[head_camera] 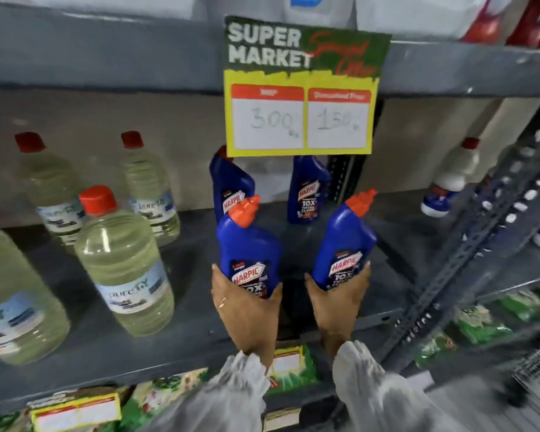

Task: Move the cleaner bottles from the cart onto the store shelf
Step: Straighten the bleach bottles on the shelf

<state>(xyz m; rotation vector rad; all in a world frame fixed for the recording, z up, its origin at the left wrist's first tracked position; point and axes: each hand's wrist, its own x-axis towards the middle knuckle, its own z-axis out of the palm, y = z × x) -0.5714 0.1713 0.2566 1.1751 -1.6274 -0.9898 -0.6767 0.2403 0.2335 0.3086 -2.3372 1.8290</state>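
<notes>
My pale sleeves (387,391) fill the bottom of the view, both arms reaching up onto the grey shelf (175,338). My left hand (247,310) is wrapped around the base of a blue cleaner bottle (248,247), thumb on one side, fingers on the other, orange cap tilted right. My right hand (337,304) grips the base of a second blue bottle (345,244) the same way, and this one leans right too. Both bottles are over the shelf board; whether their bottoms touch it, I cannot tell, my hands cover them. Behind them stand two more blue bottles (306,191), upright near the back wall, partly hidden by the hanging price sign (300,88). To the left, clear bottles (122,269) of pale yellow liquid with red caps. Far right, a white bottle (452,179), blurred.
</notes>
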